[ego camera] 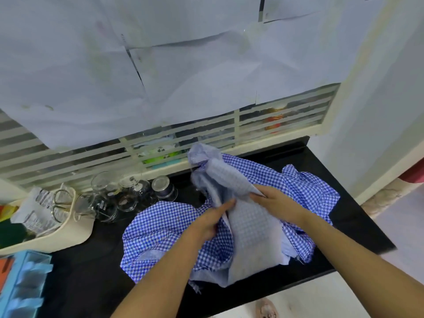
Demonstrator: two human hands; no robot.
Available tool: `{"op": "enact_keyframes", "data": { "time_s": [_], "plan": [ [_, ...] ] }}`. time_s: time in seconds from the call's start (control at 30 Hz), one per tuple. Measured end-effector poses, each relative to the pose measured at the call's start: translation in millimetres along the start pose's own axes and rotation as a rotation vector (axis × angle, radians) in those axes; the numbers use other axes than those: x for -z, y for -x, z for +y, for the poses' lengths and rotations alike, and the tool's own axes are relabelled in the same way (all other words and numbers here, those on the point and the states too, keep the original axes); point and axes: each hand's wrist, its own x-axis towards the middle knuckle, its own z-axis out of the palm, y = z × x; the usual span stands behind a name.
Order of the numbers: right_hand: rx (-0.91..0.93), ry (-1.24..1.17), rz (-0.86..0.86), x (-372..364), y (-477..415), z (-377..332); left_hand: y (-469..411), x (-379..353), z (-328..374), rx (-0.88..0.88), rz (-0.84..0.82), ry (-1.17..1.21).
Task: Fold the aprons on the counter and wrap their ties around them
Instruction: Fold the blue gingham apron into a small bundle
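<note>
The blue-and-white checked cloth apron [160,226] lies rumpled on the black stone counter [91,271], spread out to both sides of the fingers, with its paler reverse side drawn up in a loose peak beyond the fingertips. It looks light, thin and fully limp, so it should sag wherever it is unsupported and slide easily over the smooth counter. It is not fragile, but its folds will likely hold only if pressed flat. The best places to take hold are the hems and corners, pulled taut between the two hands. No tie can be picked out in the heap, and it is hard to tell whether more than one apron lies there.

The left hand [213,216] has thumb and fingers closed together on a pale fold. The right hand [273,200] pinches the neighbouring edge, fingertips close to those of the left.

Left of the left fingers and further back stand clear glass cups [128,198], which a swung hem could knock over. A cream plastic tray [68,235] sits further left again
</note>
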Motion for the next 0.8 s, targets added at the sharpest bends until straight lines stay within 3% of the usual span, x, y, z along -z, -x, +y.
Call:
{"op": "enact_keyframes", "data": {
  "time_s": [0.07, 0.13, 0.2, 0.23, 0.3, 0.37, 0.4, 0.47, 0.53, 0.67, 0.73, 0.8],
  "plan": [
    [-0.011, 0.199, -0.115, 9, 6, 1, -7, -1, -4, -0.006, 0.000, 0.234],
    [-0.139, 0.387, -0.394, 17, 15, 3, -7, 1, -3, -0.048, 0.062, 0.293],
    [-0.347, 0.471, -0.658, 22, 20, 2, -3, 9, -1, -0.130, 0.199, 0.086],
    [-0.377, 0.531, -0.685, 25, 20, 1, 2, 16, -1, -0.177, 0.255, -0.080],
    [-0.277, 0.612, -0.434, 29, 12, -1, 15, 26, -1, -0.303, 0.285, -0.336],
    [-0.193, 0.439, -0.076, 24, -2, -7, 34, 30, 5, -0.357, 0.259, -0.383],
    [-0.166, 0.320, -0.001, 19, -10, -11, 42, 32, 10, -0.338, 0.226, -0.351],
    [-0.148, 0.209, 0.019, 8, -32, -17, 55, 40, 16, -0.263, 0.144, -0.270],
    [-0.217, 0.272, -0.037, -2, -52, -8, 62, 52, 21, -0.190, 0.139, -0.143],
    [-0.463, 0.514, -0.157, -19, -73, 46, 73, 85, 31, -0.136, 0.354, 0.179],
    [-0.436, 0.615, -0.170, -29, -68, 61, 78, 111, 26, -0.130, 0.505, 0.083],
    [-0.340, 0.524, -0.069, -34, -64, 66, 82, 141, 12, -0.099, 0.609, -0.090]
  ]
}}
